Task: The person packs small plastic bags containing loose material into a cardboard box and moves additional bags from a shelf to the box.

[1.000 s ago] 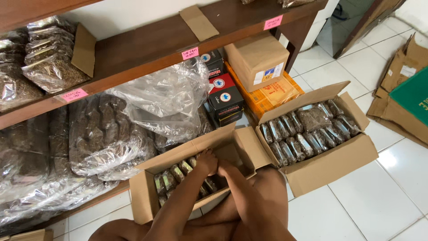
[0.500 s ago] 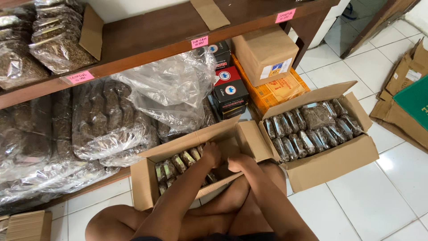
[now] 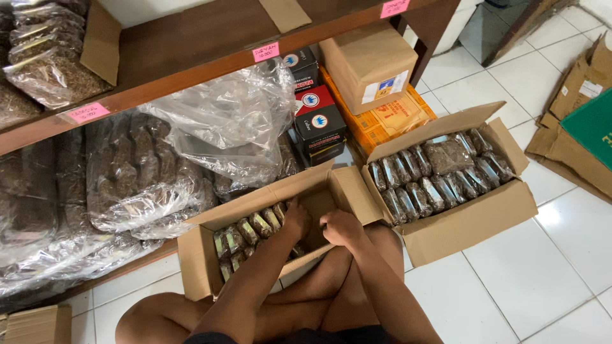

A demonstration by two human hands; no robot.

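both hands (image 3: 319, 223) inside open carton (image 3: 204, 255), packets (image 3: 248, 226) upright in a row

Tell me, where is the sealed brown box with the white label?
In the head view, the sealed brown box sits upper right, under the wooden shelf, atop orange cartons, behind the full open box.

A shop stockroom: wooden shelf (image 3: 191, 48) edged with pink price tags (image 3: 266, 51), clear bags (image 3: 146, 165) of dark dried goods beneath, open cartons (image 3: 472, 216) of small packets on white floor tiles (image 3: 529, 280).
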